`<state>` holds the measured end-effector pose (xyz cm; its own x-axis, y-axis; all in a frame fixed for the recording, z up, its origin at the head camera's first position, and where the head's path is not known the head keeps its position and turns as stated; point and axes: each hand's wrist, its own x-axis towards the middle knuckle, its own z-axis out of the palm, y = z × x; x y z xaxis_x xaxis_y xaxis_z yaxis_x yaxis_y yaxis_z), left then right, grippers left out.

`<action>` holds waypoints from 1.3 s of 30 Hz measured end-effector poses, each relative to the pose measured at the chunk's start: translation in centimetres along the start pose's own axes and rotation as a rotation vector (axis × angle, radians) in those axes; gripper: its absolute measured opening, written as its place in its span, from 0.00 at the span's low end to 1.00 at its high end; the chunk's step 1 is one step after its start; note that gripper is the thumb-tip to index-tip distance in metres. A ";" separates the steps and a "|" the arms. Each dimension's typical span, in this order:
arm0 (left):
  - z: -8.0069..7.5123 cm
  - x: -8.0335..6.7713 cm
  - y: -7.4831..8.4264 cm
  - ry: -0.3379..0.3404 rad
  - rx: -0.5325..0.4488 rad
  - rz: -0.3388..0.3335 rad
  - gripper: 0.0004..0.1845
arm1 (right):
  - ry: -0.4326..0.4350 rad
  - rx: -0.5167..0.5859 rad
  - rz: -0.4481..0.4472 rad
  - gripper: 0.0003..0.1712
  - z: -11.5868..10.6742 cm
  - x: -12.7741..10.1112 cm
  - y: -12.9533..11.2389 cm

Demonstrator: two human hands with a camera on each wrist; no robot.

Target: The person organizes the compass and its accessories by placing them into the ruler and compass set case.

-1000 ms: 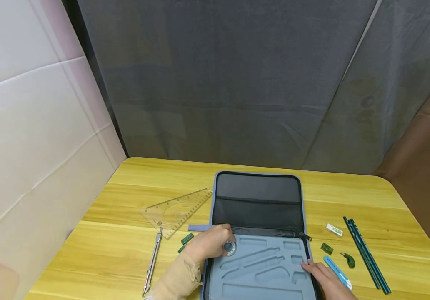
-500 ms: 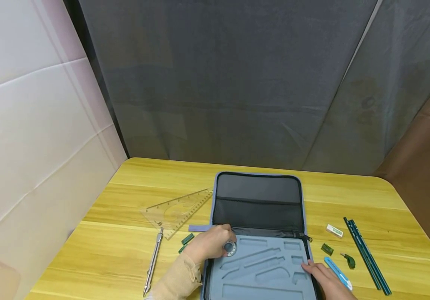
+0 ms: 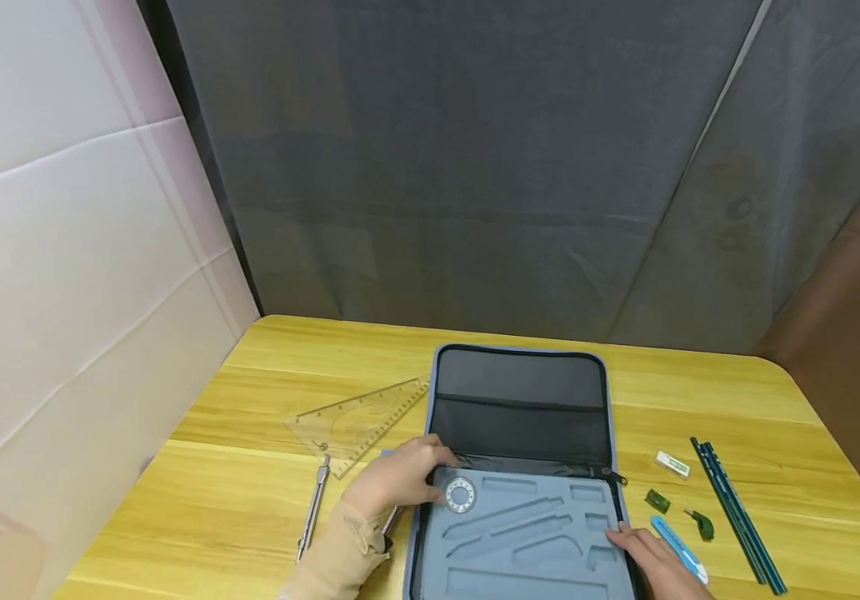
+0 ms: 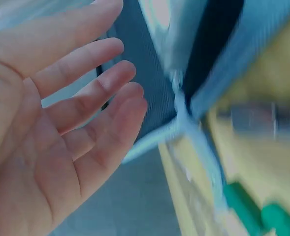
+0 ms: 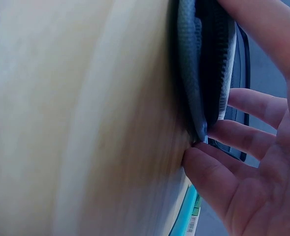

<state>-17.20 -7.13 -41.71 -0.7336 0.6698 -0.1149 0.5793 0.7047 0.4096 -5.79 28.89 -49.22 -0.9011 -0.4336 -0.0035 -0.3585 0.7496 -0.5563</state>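
An unzipped case with a grey-blue moulded tray [image 3: 527,577] lies spread out, its black lid [image 3: 516,375] folded back. In the tray's upper left corner sits a small clear piece with a white ring [image 3: 460,495]. My left hand [image 3: 403,475] hovers beside that corner, fingers apart; in the left wrist view the palm holds nothing. My right hand [image 3: 655,560] grips the case's right edge, thumb over the tray and fingers along the outer wall [image 5: 189,64] in the right wrist view.
Left of the case lie a clear set square [image 3: 362,421], a metal drawing compass [image 3: 313,508] and green pieces [image 4: 245,209]. To the right are an eraser [image 3: 672,464], a green sharpener [image 3: 657,501], a small green item [image 3: 702,525], a blue cutter [image 3: 677,550] and dark pencils [image 3: 741,517].
My left hand has let go of the clear ringed piece and drawn back slightly up and left, leaving it in the tray corner. The right hand stays on the case edge.
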 end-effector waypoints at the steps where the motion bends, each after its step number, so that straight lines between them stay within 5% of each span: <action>1: -0.2 -0.3 -0.4 0.013 -0.008 -0.011 0.20 | -0.013 0.009 0.005 0.43 -0.1 0.0 0.0; 12: -1.0 -3.6 -3.8 0.117 -0.117 -0.127 0.20 | -0.034 0.018 0.014 0.44 -0.1 0.0 0.1; 22: -1.6 -6.4 -5.4 0.196 -0.171 -0.327 0.14 | -0.014 0.007 -0.001 0.44 -0.1 -0.1 0.1; 39: -0.8 -9.7 -7.9 0.118 -0.236 -0.543 0.23 | 0.022 -0.009 -0.066 0.39 0.0 0.0 0.1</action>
<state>-14.94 -19.34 -43.13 -0.9446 0.1888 -0.2686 0.0261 0.8587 0.5118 -5.82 29.04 -49.27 -0.8806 -0.4711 0.0512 -0.4194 0.7246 -0.5468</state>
